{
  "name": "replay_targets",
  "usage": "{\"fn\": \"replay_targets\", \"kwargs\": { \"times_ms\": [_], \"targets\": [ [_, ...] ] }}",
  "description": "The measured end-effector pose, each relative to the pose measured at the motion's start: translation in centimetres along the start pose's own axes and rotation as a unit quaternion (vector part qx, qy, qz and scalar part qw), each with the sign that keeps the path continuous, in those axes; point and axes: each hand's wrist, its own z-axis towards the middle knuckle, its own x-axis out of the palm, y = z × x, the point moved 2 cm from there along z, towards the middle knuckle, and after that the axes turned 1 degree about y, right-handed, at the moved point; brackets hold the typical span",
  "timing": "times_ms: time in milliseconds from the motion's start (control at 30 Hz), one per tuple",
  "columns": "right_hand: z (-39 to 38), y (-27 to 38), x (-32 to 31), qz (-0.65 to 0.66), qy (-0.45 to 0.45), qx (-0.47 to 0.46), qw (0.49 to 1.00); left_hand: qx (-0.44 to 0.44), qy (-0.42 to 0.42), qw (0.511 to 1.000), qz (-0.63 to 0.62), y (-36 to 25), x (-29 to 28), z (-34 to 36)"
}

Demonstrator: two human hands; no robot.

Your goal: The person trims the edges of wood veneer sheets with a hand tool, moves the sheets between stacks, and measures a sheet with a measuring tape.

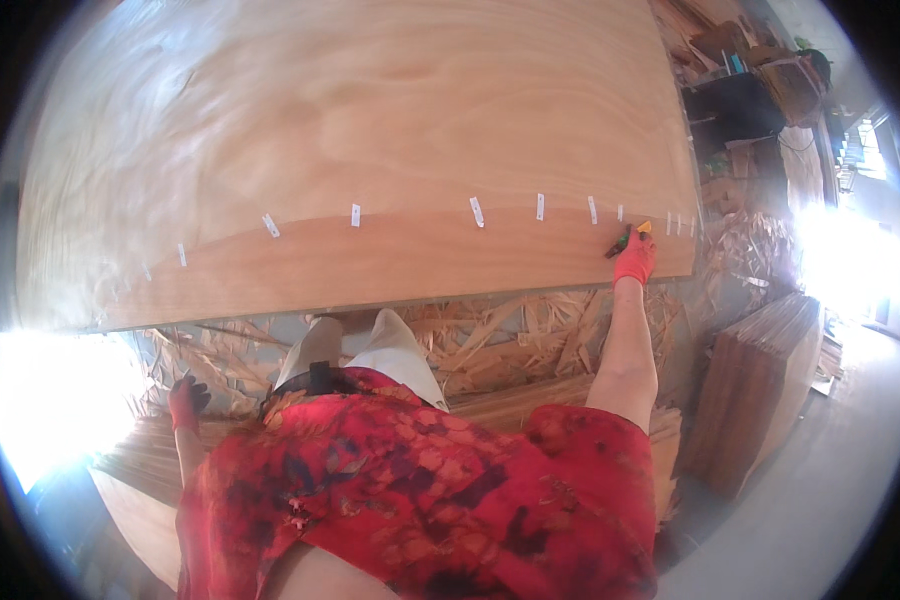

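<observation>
Fingers closed around a small yellow tool [645,227], your right hand [634,262] rests over the darker wood strip [390,260], near its right end; whether the dark shape beside the yellow is tool or glove, you cannot tell from here. The tool sits at the hand's far side, away from your body, close to the seam [420,212]. That seam runs left to right, where the strip meets the paler wood sheet [370,110]. Just beyond the tool and slightly left lies a short white tape piece [620,213], its long axis pointing away from you, across the seam. Other tape pieces [477,212] line the seam on both sides. Your left hand [188,400], well apart and the farther of the two, hangs low near the wood scraps [515,335], its fingers seemingly apart, nothing visible in it.
</observation>
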Motion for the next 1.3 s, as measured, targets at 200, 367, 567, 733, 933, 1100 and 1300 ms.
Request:
{"fn": "replay_targets", "kwargs": {
  "times_ms": [200,367,567,733,933,1100,1300],
  "targets": [
    [-1.5,2.7,-4.0,-0.092,-0.006,-0.039,0.995,-0.040,-0.031,0.998,-0.045,3.7,0.5,-1.2],
    [-3.5,9.9,-5.0,0.410,-0.007,0.001,0.912,0.007,-0.098,0.994,-0.046,5.5,-0.8,-1.4],
    [-15.0,34.6,-13.7,0.618,0.252,-0.144,0.731,0.154,-0.296,0.943,0.002,3.0,-6.2,4.4],
    [-27.9,58.1,-17.2,0.528,0.322,-0.423,0.662,0.144,-0.348,0.920,-0.108,-1.0,-11.3,7.5],
    [-45.6,78.9,-25.4,0.391,0.508,-0.507,0.575,0.172,-0.317,0.892,-0.273,-6.9,-15.3,14.6],
    [-53.7,91.8,-23.8,0.290,0.345,-0.677,0.582,0.146,-0.214,0.885,-0.386,-11.9,-17.8,17.1],
    [-57.6,97.7,-23.5,0.186,0.289,-0.711,0.614,0.173,-0.136,0.873,-0.435,-13.9,-19.2,18.8]
  ]
}}
